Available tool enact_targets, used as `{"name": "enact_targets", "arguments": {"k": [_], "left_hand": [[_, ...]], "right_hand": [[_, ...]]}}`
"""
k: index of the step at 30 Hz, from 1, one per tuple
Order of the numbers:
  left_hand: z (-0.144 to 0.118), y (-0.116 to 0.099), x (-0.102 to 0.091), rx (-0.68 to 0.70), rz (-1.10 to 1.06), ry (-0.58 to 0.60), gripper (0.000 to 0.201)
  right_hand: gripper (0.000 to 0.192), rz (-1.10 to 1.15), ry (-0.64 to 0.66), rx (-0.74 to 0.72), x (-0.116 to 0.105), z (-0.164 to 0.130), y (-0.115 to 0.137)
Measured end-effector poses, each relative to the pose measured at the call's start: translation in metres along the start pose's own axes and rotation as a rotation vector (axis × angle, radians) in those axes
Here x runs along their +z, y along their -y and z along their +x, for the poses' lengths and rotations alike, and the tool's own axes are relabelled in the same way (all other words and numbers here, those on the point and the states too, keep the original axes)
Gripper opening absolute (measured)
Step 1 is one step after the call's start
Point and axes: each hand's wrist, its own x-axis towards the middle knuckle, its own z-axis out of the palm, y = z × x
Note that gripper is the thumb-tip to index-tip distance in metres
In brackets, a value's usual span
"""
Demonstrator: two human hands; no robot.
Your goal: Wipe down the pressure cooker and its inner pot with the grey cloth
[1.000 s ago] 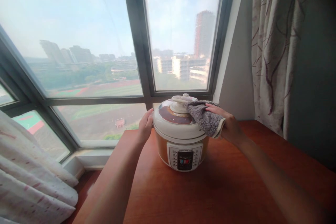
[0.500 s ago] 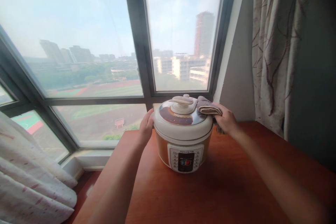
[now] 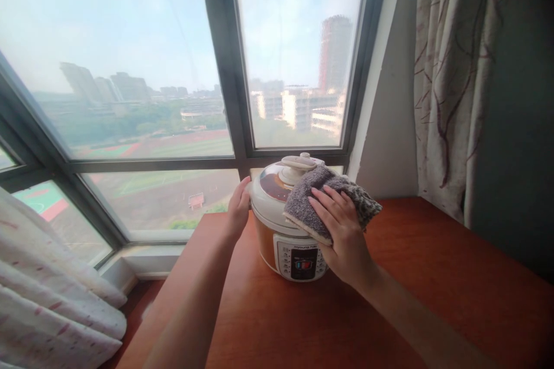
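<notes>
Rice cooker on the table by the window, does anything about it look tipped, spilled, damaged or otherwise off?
Nothing stands out. The rice cooker sits upright on the wooden table with its lid closed and no spill around it. The left hand rests against its side, and the right hand presses a grey cloth onto the lid.

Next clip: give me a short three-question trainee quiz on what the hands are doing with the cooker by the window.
1. True or false: the right hand presses a grey cloth against the lid of the cooker.
2. Where is the left hand?
A. flat on the table
B. against the cooker's side
C. on the curtain
3. Fill in: the cooker stands on a reddish-brown ____.

Key
1. True; the cloth drapes over the front right of the lid, under the fingers.
2. B; it rests on the cooker's left side, below the lid's rim.
3. table
</notes>
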Motion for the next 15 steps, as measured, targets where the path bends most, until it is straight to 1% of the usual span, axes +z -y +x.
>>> {"name": "enact_targets", "arguments": {"k": [1, 3, 5, 6, 9, 12, 13, 15], "left_hand": [[0.000, -0.001, 0.000, -0.010, -0.018, -0.001, 0.053], [0.000, -0.002, 0.001, -0.027, -0.058, 0.000, 0.051], [0.002, -0.001, 0.001, -0.038, -0.087, -0.002, 0.049], [0.002, 0.000, 0.001, -0.041, -0.102, -0.003, 0.049], [0.004, 0.006, 0.003, -0.056, -0.174, 0.004, 0.049], [0.004, 0.012, 0.007, -0.104, -0.305, -0.005, 0.054], [0.004, 0.013, 0.008, -0.129, -0.344, -0.011, 0.058], [0.004, 0.015, 0.010, -0.172, -0.386, -0.014, 0.067]], "right_hand": [[0.070, 0.009, 0.014, -0.020, -0.001, 0.000, -0.002], [0.072, 0.020, 0.037, -0.040, -0.004, 0.002, -0.013], [0.070, 0.030, 0.038, -0.021, -0.008, 0.004, -0.033], [0.067, 0.037, 0.024, 0.013, -0.009, 0.005, -0.044], [0.057, 0.073, -0.042, 0.164, -0.008, 0.011, -0.073], [0.047, 0.155, -0.071, 0.288, -0.005, 0.024, -0.090], [0.043, 0.211, -0.085, 0.354, -0.005, 0.030, -0.094], [0.034, 0.354, -0.142, 0.543, -0.004, 0.046, -0.101]]}}
